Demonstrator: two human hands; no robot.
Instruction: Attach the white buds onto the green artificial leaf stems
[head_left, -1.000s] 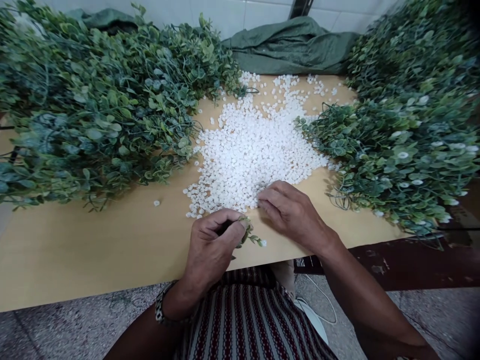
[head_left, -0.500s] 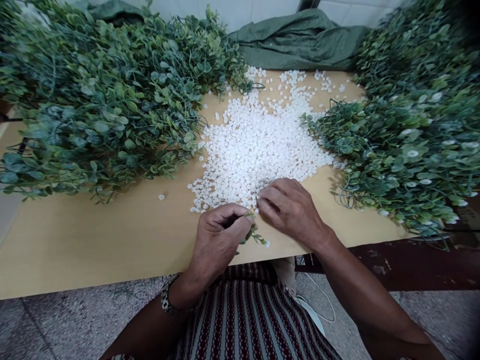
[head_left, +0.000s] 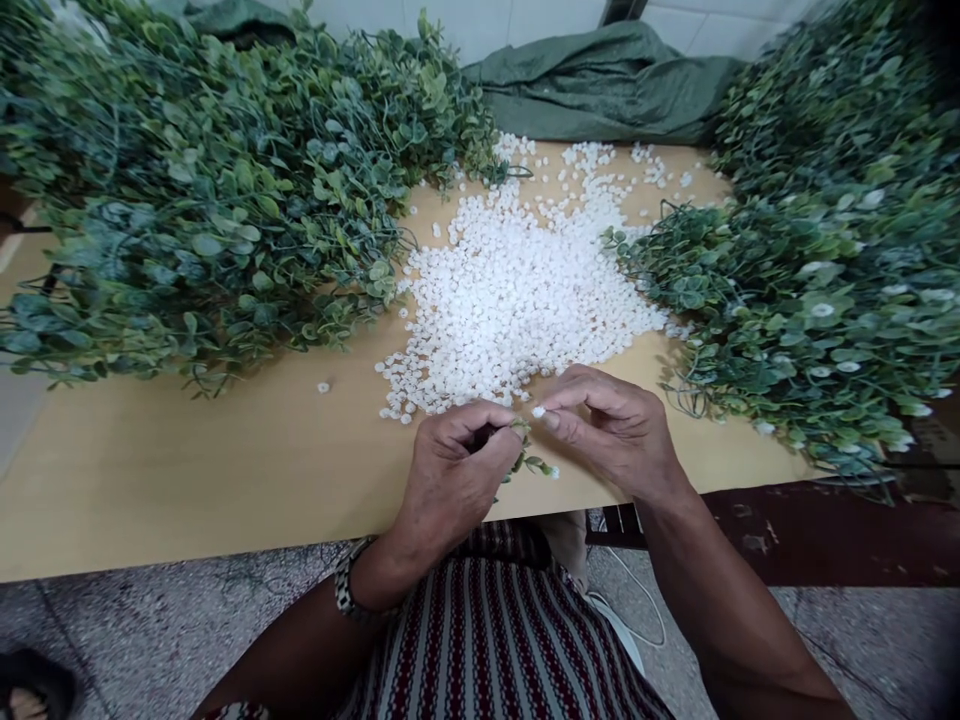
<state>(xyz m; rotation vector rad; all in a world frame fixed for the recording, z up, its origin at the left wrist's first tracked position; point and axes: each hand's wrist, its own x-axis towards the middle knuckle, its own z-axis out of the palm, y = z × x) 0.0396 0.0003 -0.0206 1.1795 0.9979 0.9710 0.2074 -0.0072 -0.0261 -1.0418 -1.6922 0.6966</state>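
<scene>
My left hand is closed, pinching an artificial leafy sprig between thumb and forefinger near the table's front edge. One tip of the sprig carries a small white piece. Just to the right, my right hand pinches a small white plastic bead between thumb and fingertip. A narrow gap separates the bead from the sprig end in my left hand. Behind both hands spreads a heap of the same small white beads. Most of the sprig is hidden by my left hand.
Artificial green foliage is piled on the left. Another pile of foliage, dotted with white pieces, stands on the right. A dark green cloth lies along the wall. One loose bead rests on the wooden table.
My right hand has come away from the edge of the bead heap toward me, now with a bead at its fingertips. My left hand and the sprig have shifted slightly right.
</scene>
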